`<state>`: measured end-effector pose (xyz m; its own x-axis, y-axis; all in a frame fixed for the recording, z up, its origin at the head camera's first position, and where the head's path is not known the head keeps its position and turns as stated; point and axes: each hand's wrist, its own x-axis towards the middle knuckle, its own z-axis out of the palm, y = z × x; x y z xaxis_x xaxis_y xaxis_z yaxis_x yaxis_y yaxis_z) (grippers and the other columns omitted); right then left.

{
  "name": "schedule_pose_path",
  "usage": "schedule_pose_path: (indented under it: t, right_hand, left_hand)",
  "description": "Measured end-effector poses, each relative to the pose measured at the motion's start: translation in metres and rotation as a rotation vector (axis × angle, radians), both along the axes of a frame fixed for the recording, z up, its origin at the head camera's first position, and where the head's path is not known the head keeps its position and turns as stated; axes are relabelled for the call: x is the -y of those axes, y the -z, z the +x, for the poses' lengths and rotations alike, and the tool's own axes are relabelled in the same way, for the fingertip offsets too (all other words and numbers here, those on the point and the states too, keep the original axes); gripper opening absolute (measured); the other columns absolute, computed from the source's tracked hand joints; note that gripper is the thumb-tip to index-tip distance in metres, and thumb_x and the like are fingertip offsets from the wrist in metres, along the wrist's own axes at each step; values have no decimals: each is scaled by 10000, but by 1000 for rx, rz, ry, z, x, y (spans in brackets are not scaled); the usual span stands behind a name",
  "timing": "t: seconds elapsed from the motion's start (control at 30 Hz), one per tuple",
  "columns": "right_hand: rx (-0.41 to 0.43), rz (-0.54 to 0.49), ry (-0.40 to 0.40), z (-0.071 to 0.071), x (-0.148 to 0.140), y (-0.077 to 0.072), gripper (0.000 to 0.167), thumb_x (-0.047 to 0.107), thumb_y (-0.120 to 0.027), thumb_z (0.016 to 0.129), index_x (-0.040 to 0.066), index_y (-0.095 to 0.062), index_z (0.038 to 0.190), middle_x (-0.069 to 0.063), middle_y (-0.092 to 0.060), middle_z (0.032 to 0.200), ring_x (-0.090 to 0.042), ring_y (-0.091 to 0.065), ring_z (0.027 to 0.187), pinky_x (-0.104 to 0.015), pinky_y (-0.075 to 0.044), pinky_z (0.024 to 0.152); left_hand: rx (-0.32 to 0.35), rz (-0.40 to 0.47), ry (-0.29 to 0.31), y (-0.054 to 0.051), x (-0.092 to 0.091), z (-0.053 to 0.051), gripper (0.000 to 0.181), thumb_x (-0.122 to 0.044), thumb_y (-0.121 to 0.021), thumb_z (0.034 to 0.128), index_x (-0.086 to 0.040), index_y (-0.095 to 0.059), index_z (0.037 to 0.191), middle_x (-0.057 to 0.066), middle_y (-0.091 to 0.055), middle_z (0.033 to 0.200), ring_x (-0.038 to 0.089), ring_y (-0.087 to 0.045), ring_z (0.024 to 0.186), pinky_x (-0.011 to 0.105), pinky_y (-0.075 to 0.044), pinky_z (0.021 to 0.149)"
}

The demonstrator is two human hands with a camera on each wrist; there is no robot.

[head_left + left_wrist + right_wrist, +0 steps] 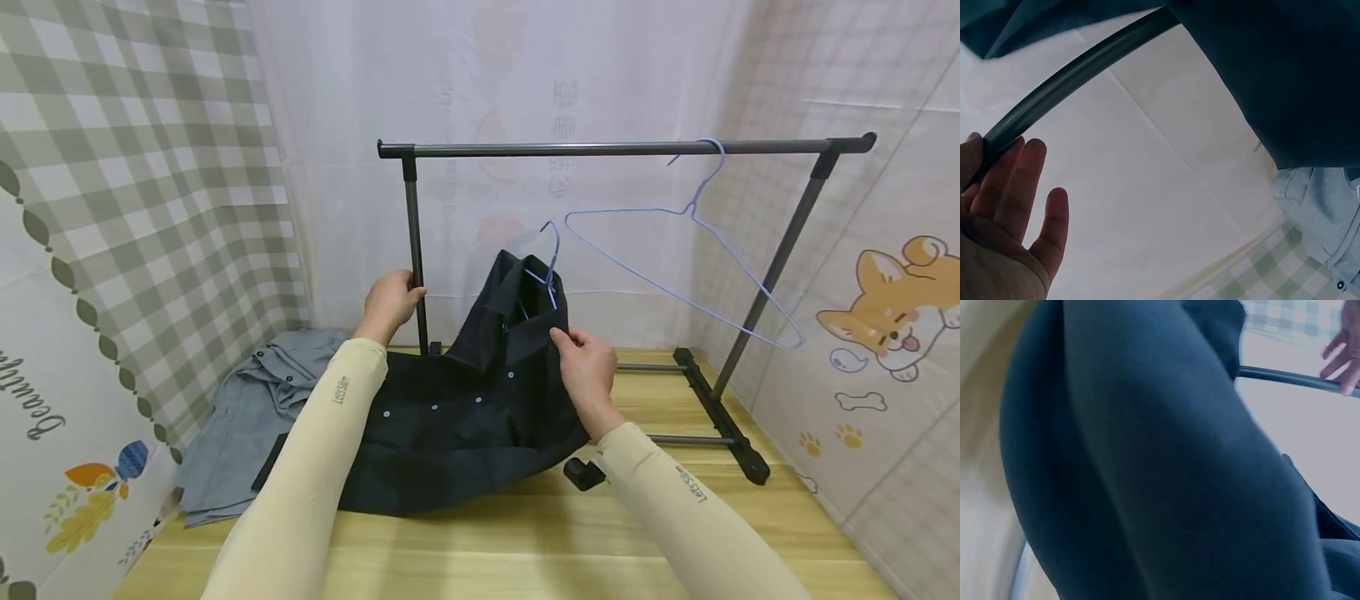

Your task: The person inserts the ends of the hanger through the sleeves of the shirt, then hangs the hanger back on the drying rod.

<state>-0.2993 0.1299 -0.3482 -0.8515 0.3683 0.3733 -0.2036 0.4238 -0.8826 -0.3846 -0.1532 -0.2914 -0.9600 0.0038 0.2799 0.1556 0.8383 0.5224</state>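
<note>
A black shirt [465, 442] with pale buttons lies partly on the table, its collar end raised. A blue wire hanger [556, 250] is inside its neck opening, hook sticking up. My right hand [587, 375] pinches the shirt's edge near the collar. My left hand [390, 304] holds the left post [415, 225] of a black clothes rack; in the left wrist view thumb and forefinger pinch that post [1079, 81], the other fingers extended. Dark cloth [1179, 456] fills most of the right wrist view, hiding the right fingers.
Another blue wire hanger [637, 273] hangs on the rack's top bar [525, 151], towards the right. Folded grey-blue clothing [247, 417] lies at the left of the wooden table [465, 558]. Curtains [225, 167] enclose the back and sides. The rack's right foot [723, 421] stands on the table.
</note>
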Motion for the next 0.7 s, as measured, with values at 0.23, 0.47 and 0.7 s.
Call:
schedule_pose_path:
  t: [0.23,0.47,0.7]
  right_hand:
    - [-46,18,-37,-6,10,-43,290,300,-696,943,28,-776,1001,-134,-723,938,-264,-608,879,-378,-474,748]
    - [-49,11,-47,-7,15,-72,298,308,-694,945,33,-774,1029,-131,-724,991,-263,-609,915,-386,-485,787]
    - [-45,6,-49,-7,10,-88,309,309,-691,946,28,-768,1046,-126,-713,992,-241,-584,907,-358,-473,785]
  left_hand:
    - [-13,-17,-2,1,1,0,261,-269,-553,1028,-40,-660,1093,137,-682,1031,309,-628,923,447,-491,786]
    - [-11,-23,0,-1,1,0,253,-263,-556,1028,-42,-667,1076,139,-681,1027,312,-619,909,441,-489,777]
    - [0,-16,7,-2,1,0,252,-260,-560,1028,-37,-669,1073,144,-682,1022,314,-616,906,445,-486,779]
